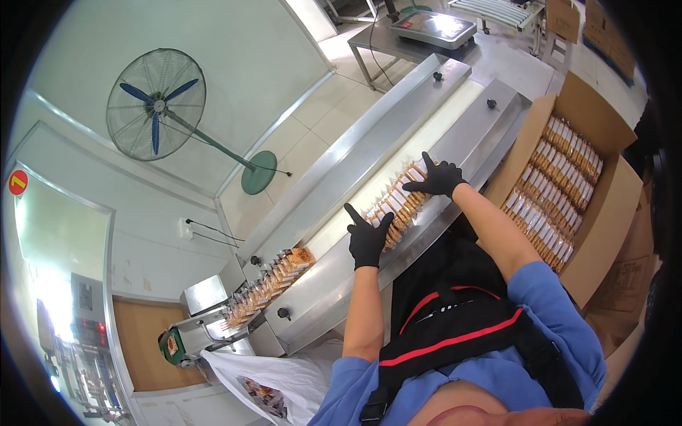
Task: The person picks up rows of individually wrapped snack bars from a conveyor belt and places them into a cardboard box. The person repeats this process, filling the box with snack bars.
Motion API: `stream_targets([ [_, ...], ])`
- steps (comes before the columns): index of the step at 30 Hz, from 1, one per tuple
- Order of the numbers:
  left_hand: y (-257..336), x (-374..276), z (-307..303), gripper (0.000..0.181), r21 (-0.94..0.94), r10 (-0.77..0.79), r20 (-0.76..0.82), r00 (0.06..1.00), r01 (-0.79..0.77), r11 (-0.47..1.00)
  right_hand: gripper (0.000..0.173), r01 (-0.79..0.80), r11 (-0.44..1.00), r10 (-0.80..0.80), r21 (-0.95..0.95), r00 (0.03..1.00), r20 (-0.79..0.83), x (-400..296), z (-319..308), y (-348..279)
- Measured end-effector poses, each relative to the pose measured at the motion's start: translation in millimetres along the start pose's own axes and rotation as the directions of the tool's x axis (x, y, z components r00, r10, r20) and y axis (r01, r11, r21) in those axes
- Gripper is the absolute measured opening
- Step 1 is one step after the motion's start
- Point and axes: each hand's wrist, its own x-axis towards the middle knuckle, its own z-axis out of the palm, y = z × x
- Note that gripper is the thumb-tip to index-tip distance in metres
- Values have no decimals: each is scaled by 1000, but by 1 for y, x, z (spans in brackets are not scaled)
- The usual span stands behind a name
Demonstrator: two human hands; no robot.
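A row of clear-wrapped brown snack packets point(400, 203) with white bands lies across the steel conveyor table, partly on its cream belt point(367, 193). My left hand point(368, 239), in a black glove, presses the row's lower-left end with thumb and index finger spread. At the upper-right end my right hand point(441, 179), also gloved in black, clasps the row from the other side. The row is squeezed between both hands. Lower down the belt, a second line of wrapped packets point(272, 282) leans in a slanting stack. An opened cardboard box point(493, 175) on the right holds several rows of similar packets.
Beyond the belt stands a floor fan point(156, 105) on a green base. A platform scale point(434, 27) rests on a steel table at the top. Black knobs point(284, 313) stick up from the conveyor's side plates. At bottom left hangs a white sack point(314, 367) with wrapped pieces inside.
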Motion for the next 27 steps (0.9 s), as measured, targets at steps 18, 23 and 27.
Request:
stream_targets([
  [18, -45, 4, 20, 136, -530, 114, -311, 943, -273, 803, 111, 520, 818, -417, 245, 830, -371, -11, 23, -2],
  [23, -62, -24, 37, 120, -412, 172, -633, 754, -517, 750, 104, 854, 428, -384, 297, 470, -795, -23, 64, 10],
  [27, -87, -25, 52, 98, -164, 371, -630, 683, -583, 796, 96, 815, 509, -443, 277, 524, -727, -19, 104, 28],
])
